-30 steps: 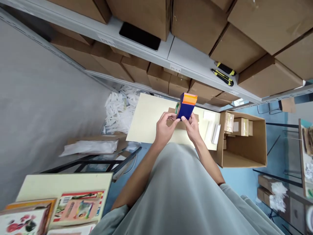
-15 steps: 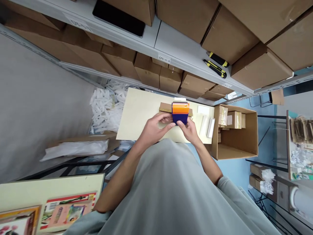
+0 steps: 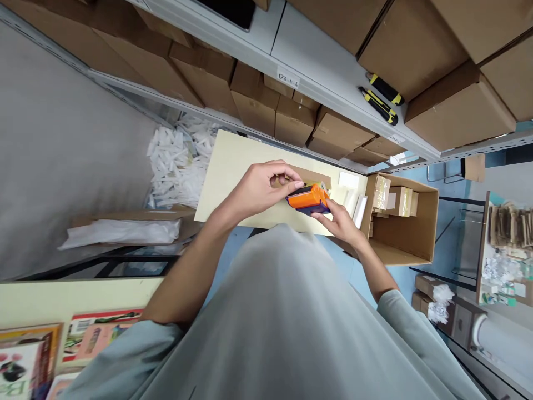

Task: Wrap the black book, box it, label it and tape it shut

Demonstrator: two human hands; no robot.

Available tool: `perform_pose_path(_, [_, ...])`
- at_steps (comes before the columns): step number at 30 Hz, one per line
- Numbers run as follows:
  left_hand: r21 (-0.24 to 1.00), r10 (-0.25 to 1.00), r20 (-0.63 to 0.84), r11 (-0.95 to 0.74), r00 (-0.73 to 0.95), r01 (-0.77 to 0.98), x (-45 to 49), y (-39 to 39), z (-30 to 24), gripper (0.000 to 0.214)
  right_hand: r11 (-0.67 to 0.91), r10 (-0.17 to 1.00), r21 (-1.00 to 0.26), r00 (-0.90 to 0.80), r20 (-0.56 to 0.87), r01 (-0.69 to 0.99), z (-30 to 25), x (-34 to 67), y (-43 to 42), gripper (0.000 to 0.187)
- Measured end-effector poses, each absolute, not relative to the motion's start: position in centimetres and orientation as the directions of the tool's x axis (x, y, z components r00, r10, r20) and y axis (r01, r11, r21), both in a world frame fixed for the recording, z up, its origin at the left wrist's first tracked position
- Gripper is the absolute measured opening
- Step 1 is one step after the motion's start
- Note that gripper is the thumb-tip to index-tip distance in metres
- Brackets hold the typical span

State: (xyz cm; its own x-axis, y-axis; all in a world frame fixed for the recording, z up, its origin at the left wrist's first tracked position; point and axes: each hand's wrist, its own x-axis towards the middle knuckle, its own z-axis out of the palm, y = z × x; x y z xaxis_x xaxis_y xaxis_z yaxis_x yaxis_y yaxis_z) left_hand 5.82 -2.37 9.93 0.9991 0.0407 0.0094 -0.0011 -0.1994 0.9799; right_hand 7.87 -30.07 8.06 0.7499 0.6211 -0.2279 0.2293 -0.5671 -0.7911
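Note:
An orange and dark purple tape dispenser (image 3: 308, 200) is tilted above the table, in front of my body. My right hand (image 3: 338, 221) grips its right end, with the thumb along the near side. My left hand (image 3: 266, 189) is closed in a pinch at the dispenser's upper left edge. Whatever lies between that thumb and forefinger is too small to make out. Just behind the dispenser, a small brown cardboard box (image 3: 310, 175) lies on the pale yellow table (image 3: 233, 166), partly covered by it and by my left hand.
White rolls (image 3: 360, 212) lie at the table's right end, beside a large open carton (image 3: 403, 255) holding small boxes. A shelf of cartons with two utility knives (image 3: 378, 105) runs along the back. Paper scraps (image 3: 179, 166) are heaped left; books (image 3: 100, 339) lie lower left.
The dispenser has turned from upright to tilted and come slightly lower. My left hand has shifted up from its lower left side to its upper left edge. The head view has shifted a little.

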Motion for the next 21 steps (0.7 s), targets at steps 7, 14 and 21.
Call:
perform_pose_path(7, [0.986, 0.243, -0.097, -0.111, 0.965, 0.127, 3.5, -3.5, 5.2, 0.023, -0.626, 0.71, -0.756, 0.539, -0.452, 0.19, 9.8, 9.5, -31.4, 0.061])
perform_pose_path(14, [0.937, 0.551, -0.347, 0.177, 0.759, 0.3, 2.3, 0.3, -1.5, 0.023, -0.789, 0.584, -0.614, 0.304, -0.753, -0.003, 12.7, 16.0, -34.2, 0.059])
perform_pose_path(21, [0.892, 0.58, -0.452, 0.31, 0.678, 0.329, 3.8, 0.4, -4.5, 0.017, -0.833, 0.531, -0.54, 0.103, -0.841, -0.116, 9.5, 23.6, -30.8, 0.059])
